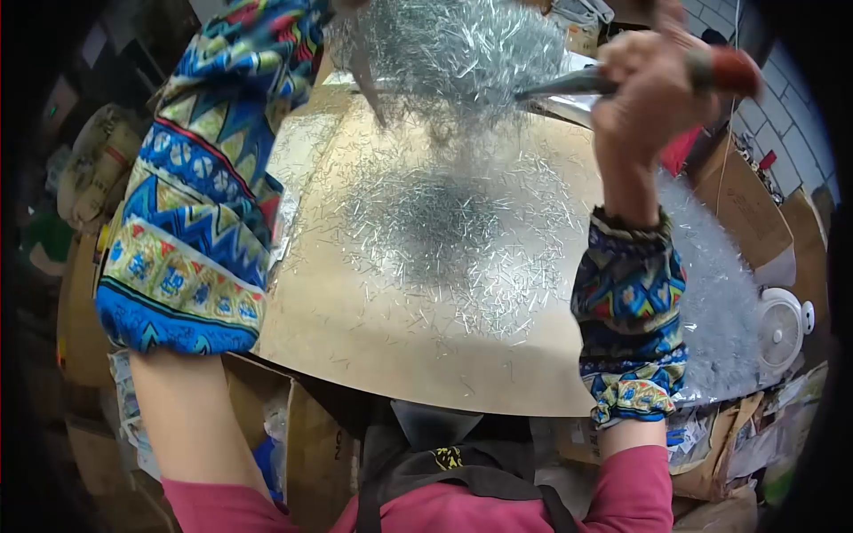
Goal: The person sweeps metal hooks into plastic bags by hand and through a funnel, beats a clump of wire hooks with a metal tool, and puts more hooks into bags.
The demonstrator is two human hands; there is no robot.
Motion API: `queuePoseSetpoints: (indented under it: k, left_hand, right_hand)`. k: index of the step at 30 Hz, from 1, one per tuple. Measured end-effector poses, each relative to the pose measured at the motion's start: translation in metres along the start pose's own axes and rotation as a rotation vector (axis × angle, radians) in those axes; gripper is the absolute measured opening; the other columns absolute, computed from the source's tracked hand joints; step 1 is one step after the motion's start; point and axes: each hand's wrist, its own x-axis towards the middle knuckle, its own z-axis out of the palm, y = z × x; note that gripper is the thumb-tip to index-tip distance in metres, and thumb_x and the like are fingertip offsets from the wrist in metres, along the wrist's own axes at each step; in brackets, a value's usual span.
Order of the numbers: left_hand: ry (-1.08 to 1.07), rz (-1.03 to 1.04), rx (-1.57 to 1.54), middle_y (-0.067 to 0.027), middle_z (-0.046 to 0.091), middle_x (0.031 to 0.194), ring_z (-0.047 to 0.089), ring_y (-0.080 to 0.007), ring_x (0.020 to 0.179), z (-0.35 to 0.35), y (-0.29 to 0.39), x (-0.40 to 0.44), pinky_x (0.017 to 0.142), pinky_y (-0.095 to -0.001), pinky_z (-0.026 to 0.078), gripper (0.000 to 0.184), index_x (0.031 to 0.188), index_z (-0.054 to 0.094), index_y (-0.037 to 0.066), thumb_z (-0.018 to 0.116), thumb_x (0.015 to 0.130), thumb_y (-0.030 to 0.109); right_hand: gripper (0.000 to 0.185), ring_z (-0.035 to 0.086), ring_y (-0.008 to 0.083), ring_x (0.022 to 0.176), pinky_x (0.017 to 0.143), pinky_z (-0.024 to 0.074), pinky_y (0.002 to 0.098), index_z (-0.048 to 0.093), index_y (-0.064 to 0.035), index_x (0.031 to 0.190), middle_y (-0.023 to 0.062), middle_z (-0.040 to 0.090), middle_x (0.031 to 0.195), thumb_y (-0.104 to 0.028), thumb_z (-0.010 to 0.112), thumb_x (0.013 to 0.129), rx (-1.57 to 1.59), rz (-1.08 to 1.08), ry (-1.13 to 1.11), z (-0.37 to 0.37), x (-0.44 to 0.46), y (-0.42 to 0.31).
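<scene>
Watching remotely, I see the left hand (348,3) cropped, grip unclear; metal slivers (462,53) clumped toward the far edge of the worktop (400,369); and the right hand (644,102) clenching a red-handled pointed tool (570,84). A brisk flick could spill loose slivers over the near edge.

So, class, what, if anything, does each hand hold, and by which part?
The right hand grips a pointed tool beside its red end; the left hand is mostly out of frame, its hold unclear.
</scene>
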Motion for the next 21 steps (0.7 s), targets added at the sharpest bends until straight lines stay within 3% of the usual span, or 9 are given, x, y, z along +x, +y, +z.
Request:
queuePoseSetpoints:
  k: [2,3,6,10,13,16,17,20,21]
  left_hand:
    - [0.1,0.281,0.108,-0.0123,0.064,0.082,0.064,-0.0295,0.082,0.014,0.001,-0.004,0.074,-0.0383,0.053,0.012,0.078,0.069,0.005,0.069,0.071,0.015]
    - [-0.083,0.271,0.188,-0.013,0.063,0.082,0.064,-0.0308,0.078,0.013,0.0,-0.004,0.073,-0.0389,0.054,0.014,0.082,0.068,0.003,0.068,0.073,0.014]
    - [-0.069,-0.261,-0.094,-0.0129,0.064,0.08,0.064,-0.0302,0.073,0.005,0.0,-0.004,0.068,-0.0397,0.054,0.009,0.081,0.068,0.007,0.067,0.074,0.013]
    - [0.216,0.177,0.109,-0.0106,0.065,0.071,0.065,-0.0243,0.063,0.028,-0.002,-0.019,0.058,-0.0352,0.054,0.007,0.079,0.068,0.006,0.064,0.08,0.012]
    - [-0.204,-0.518,-0.439,-0.01,0.067,0.082,0.067,-0.0251,0.08,0.025,0.001,-0.023,0.071,-0.034,0.055,0.007,0.078,0.067,0.007,0.064,0.082,0.013]
    - [-0.065,0.196,-0.047,-0.011,0.067,0.083,0.067,-0.0242,0.084,0.023,0.021,-0.04,0.073,-0.0327,0.055,0.008,0.08,0.067,0.006,0.063,0.083,0.012]
    - [-0.392,0.15,0.133,-0.0122,0.066,0.082,0.066,-0.0234,0.081,0.01,0.027,-0.039,0.071,-0.0322,0.054,0.009,0.088,0.066,0.005,0.06,0.087,0.011]
    - [-0.35,-0.361,-1.332,-0.013,0.065,0.083,0.065,-0.0256,0.082,0.042,0.025,-0.056,0.074,-0.0345,0.054,0.013,0.096,0.064,0.005,0.057,0.086,0.008]
    - [-0.391,0.045,-0.466,-0.0147,0.065,0.085,0.064,-0.0274,0.08,0.029,0.031,-0.052,0.075,-0.0359,0.053,0.015,0.097,0.063,0.004,0.055,0.085,0.006]
  right_hand:
    - [0.018,0.046,0.0109,0.039,0.036,0.0418,0.0276,0.053,-0.0057,0.076,-0.0005,0.044,0.05,-0.006,0.06,0.093,0.368,0.042,0.031,-0.019,0.011,0.001]
    - [0.016,0.045,0.0111,0.039,0.037,0.0409,0.0273,0.054,-0.0058,0.078,-0.0004,0.044,0.05,-0.005,0.06,0.092,0.129,-0.059,-0.009,-0.009,0.011,0.013]
    - [0.025,0.041,0.0091,0.032,0.03,0.0402,0.0253,0.052,-0.015,0.073,-0.0026,0.044,0.046,-0.014,0.063,0.095,-0.048,-0.116,-0.016,0.011,0.029,0.014]
    - [0.029,0.036,0.0064,0.032,0.028,0.0352,0.0226,0.048,-0.0128,0.071,-0.0052,0.043,0.047,-0.013,0.053,0.099,0.009,-0.206,0.017,0.016,0.026,0.008]
    - [0.03,0.037,0.0046,0.033,0.026,0.0321,0.0208,0.048,-0.0128,0.068,-0.0065,0.042,0.047,-0.009,0.056,0.095,0.06,-0.079,-0.007,0.013,0.026,0.014]
    - [0.029,0.038,0.0053,0.033,0.026,0.0328,0.0212,0.048,-0.0125,0.067,-0.007,0.041,0.047,-0.004,0.061,0.092,-0.148,-0.142,-0.07,0.01,0.026,0.029]
    - [0.029,0.038,0.005,0.033,0.027,0.033,0.0204,0.047,-0.0125,0.068,-0.0072,0.04,0.047,-0.004,0.061,0.092,-0.197,-0.001,-0.052,0.015,0.025,0.034]
    - [0.027,0.038,0.0048,0.034,0.028,0.0318,0.0199,0.047,-0.0122,0.072,-0.0065,0.038,0.047,-0.003,0.062,0.093,0.013,-0.257,0.049,0.005,0.022,0.036]
    - [0.024,0.038,0.0049,0.034,0.029,0.0323,0.0202,0.049,-0.0114,0.074,-0.0054,0.037,0.047,-0.002,0.062,0.093,0.042,-0.148,0.095,0.003,0.021,0.04]
